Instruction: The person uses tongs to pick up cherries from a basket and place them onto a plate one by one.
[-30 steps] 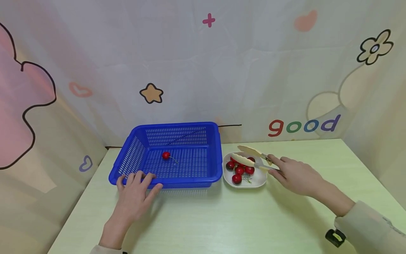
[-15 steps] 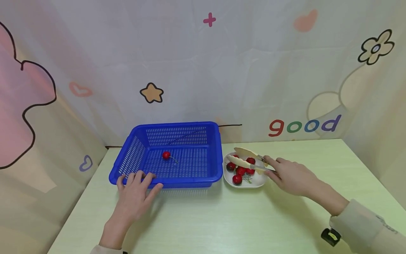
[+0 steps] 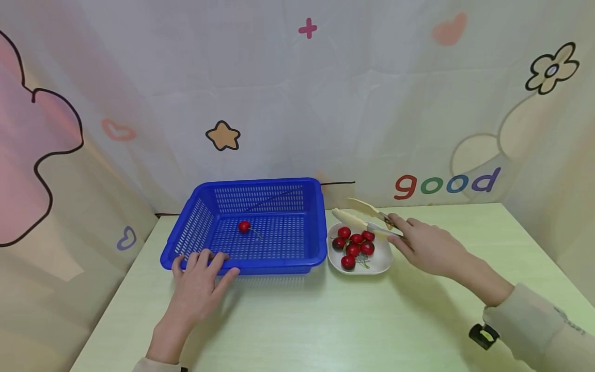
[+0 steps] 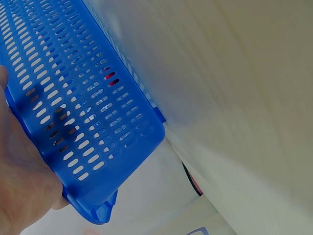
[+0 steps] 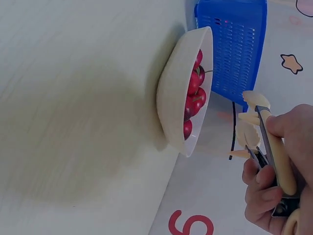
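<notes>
My right hand (image 3: 434,250) grips a pair of tongs (image 5: 276,152) with cream scalloped tips and metal arms. The tips are spread apart above the back of a white dish (image 3: 383,261), with nothing between them. Several red cherries (image 3: 353,250) with green stems lie in that dish. My left hand (image 3: 195,284) holds the front rim of a blue plastic basket (image 3: 279,267) near its left corner, fingers hooked over the edge. A single cherry (image 3: 244,227) with its stem rests on the basket's slotted floor. In the left wrist view, red shows through the basket's slots.
Basket and dish stand side by side on a pale green table (image 3: 344,325). A printed curtain (image 3: 279,103) rises behind the table and along both sides, close to the basket's back.
The tongs moved left over the cherries, then rose back and clear of them, still spread. More of the cherries show now. My left hand and the basket stay put.
</notes>
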A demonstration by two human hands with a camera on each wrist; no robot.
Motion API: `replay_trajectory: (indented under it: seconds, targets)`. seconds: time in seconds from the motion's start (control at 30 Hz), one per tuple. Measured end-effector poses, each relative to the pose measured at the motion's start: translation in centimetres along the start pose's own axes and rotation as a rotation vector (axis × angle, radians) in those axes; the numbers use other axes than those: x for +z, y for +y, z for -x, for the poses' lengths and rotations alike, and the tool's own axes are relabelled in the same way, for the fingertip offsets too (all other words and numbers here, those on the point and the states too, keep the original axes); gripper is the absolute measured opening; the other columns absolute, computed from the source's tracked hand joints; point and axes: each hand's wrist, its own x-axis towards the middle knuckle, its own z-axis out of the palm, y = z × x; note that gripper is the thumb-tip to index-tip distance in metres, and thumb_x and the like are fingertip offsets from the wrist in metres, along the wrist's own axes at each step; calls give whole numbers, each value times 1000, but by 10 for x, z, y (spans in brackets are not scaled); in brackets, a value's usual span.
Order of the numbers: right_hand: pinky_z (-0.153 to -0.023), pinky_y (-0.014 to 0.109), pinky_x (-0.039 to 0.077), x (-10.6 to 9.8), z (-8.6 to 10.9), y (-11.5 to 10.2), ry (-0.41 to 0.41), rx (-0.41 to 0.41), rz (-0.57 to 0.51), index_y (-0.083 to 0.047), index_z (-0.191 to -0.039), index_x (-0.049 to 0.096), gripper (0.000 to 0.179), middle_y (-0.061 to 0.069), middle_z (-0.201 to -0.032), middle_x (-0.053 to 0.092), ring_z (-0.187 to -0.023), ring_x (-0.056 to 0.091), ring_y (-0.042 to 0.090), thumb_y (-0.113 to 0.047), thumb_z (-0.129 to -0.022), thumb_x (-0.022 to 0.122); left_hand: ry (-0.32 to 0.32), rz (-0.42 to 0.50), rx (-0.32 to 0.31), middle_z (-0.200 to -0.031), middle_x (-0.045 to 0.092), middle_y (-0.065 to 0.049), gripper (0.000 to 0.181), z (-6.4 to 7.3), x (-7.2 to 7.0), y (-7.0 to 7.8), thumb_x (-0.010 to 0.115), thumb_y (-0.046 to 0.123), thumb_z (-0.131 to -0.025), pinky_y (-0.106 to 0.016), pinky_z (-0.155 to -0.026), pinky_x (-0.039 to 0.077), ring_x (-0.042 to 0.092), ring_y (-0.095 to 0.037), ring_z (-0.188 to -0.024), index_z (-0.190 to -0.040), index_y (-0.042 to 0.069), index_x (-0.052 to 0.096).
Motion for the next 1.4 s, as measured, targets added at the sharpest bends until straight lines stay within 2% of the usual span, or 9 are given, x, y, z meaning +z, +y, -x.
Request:
replay_trajectory:
  seconds: [0.33, 0.53, 0.9, 1.03, 1.2, 1.4]
  targets:
    - [-58, 37, 52, -7, -14, -13, 10, -27, -13, 2, -146, 47, 55, 7, -92, 63, -68, 59, 15, -32, -105, 61, 8, -9, 1, -123, 58, -19, 51, 0, 1, 0, 52, 54, -105, -78, -106, 12, 44, -43, -123, -128, 11, 65]
    - [-56, 32, 51, -11, -26, -26, -3, -29, -31, 0, -147, 47, 55, 10, -98, 64, -71, 60, 17, -31, -104, 62, 6, -12, 2, -123, 58, -19, 51, 0, 1, 0, 52, 53, -104, -78, -106, 11, 44, -44, -124, -129, 10, 65]
    - [-49, 27, 43, -13, -61, -52, -59, -34, -12, 0, -150, 46, 59, 4, -83, 55, -64, 52, 17, -34, -104, 62, 20, -11, 11, -122, 58, -18, 49, -1, 2, 0, 52, 53, -105, -77, -105, 12, 45, -43, -123, -128, 11, 65]
    - [-51, 26, 48, -12, -74, -61, -75, -52, -24, 0, -151, 46, 60, 7, -91, 61, -71, 58, 19, -35, -104, 61, 21, -13, 10, -122, 58, -19, 49, -1, 1, -1, 52, 53, -105, -78, -105, 12, 44, -43, -124, -128, 11, 65]
    - [-65, 33, 58, -8, -86, -69, -81, -84, -13, 1, -150, 46, 59, 13, -105, 67, -82, 64, 23, -36, -105, 59, 17, -11, 8, -122, 58, -19, 50, -1, 2, -1, 52, 53, -105, -77, -105, 12, 44, -43, -124, -128, 11, 65]
    - [-75, 40, 61, -3, -98, -82, -84, -124, 20, 1, -152, 44, 62, 18, -120, 67, -97, 68, 28, -39, -107, 55, 12, -5, 3, -124, 58, -19, 51, 0, 2, -2, 51, 54, -105, -78, -106, 11, 44, -44, -125, -129, 11, 65]
